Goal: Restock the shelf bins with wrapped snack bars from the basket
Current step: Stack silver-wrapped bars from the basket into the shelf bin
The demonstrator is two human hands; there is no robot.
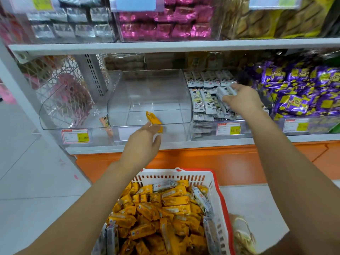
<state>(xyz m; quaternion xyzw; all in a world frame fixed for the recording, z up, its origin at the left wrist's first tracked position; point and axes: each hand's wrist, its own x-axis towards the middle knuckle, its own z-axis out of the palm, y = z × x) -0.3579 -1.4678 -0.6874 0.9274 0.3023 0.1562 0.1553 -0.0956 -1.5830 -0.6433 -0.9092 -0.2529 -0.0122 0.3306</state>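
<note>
A white basket with a red rim (pixel 219 192) sits below me, filled with orange wrapped bars (pixel 165 214) and a few white ones. My left hand (pixel 143 142) reaches to the front lip of an empty clear bin (pixel 147 92) and pinches one orange bar (pixel 153 118) at its fingertips. My right hand (pixel 241 100) grips a white-and-grey wrapped bar (pixel 225 91) above the neighbouring bin of white bars (pixel 207 102).
A purple-and-yellow packet bin (pixel 298 92) lies to the right, and a clear bin (pixel 73 107) with one orange packet at its edge to the left. The upper shelf (pixel 165 46) holds silver, pink and yellow packets. An orange base panel (pixel 202 161) runs under the shelf.
</note>
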